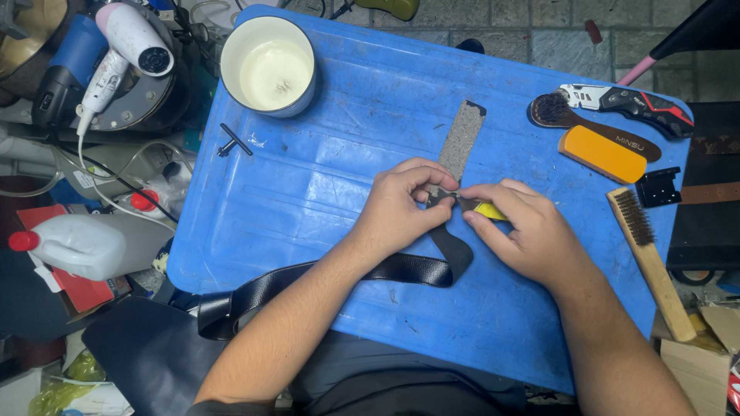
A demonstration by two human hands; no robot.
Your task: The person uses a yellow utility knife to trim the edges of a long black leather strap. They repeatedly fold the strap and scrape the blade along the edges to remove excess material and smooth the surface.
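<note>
A blue plastic desk [324,192] fills most of the view, and both bare forearms come up from six o'clock to meet near its middle. The left forearm runs up from about seven o'clock, the right from about five o'clock, wrists bent inward so the two hands face each other.

A black strap [385,270] lies under the hands. It trails off the desk edge toward eight o'clock, curves back at the right, and rises to twelve o'clock, where its rough grey underside [460,142] lies flat on the desk.

The left hand [401,208] is curled nearly closed, thumb and forefinger pinching the strap just where the grey part starts. The right hand [524,231] is closed around a small yellow-handled tool [489,210], its tip touching the strap right beside the left fingertips.

Around them: a white cup [268,65] of pale liquid at eleven o'clock, a small black key [233,140] just below it, an orange block [602,153], a dark round brush [590,127] and a folding knife [628,100] at two o'clock, and a wooden-handled wire brush [650,258] at three o'clock. Off the desk at ten o'clock lies a white hairdryer [127,46], with a white bottle [89,245] with a red cap at nine o'clock.
</note>
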